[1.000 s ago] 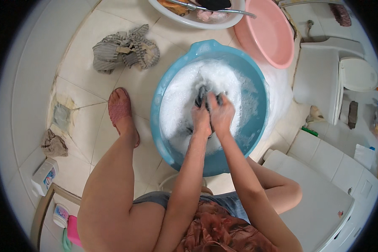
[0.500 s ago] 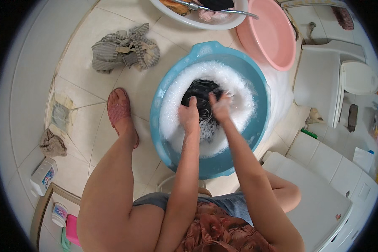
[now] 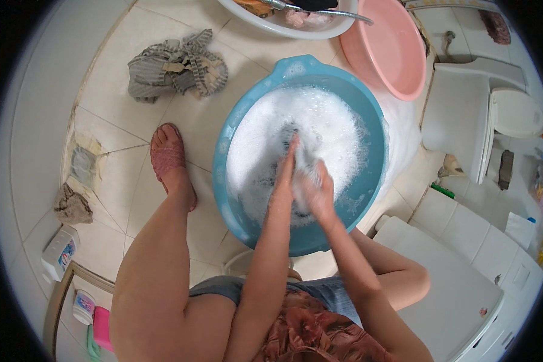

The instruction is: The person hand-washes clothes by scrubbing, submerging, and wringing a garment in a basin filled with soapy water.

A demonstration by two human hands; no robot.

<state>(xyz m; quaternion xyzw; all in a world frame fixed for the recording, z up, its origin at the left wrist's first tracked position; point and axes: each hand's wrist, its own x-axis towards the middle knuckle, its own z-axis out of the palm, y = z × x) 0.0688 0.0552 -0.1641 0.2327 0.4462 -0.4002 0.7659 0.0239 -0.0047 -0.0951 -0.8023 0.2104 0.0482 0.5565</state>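
A large blue basin (image 3: 223, 199) of water and thick white suds (image 3: 253, 133) stands in front of me. My left hand (image 3: 286, 172) is over the suds near the middle, its fingers stretched out and pointing away from me. Close on its right is my right hand (image 3: 318, 192), smeared by motion, so its fingers do not show clearly. Between the hands is a foamy, blurred patch that I cannot make out. Dark cloth (image 3: 289, 129) shows only in small spots through the foam; most of it is hidden.
Striped grey cloth (image 3: 175, 66) lies crumpled on the tiled floor. A pink basin (image 3: 392, 48) and a white basin (image 3: 283, 30) with clothes and a shower hose (image 3: 338, 12) are at the far side. The toilet (image 3: 458, 114) is to the right, a white bottle (image 3: 60, 253) to the left.
My hands have come closer together and nearer to me. Foam has spread over the middle of the basin, covering most of the dark cloth that showed before.
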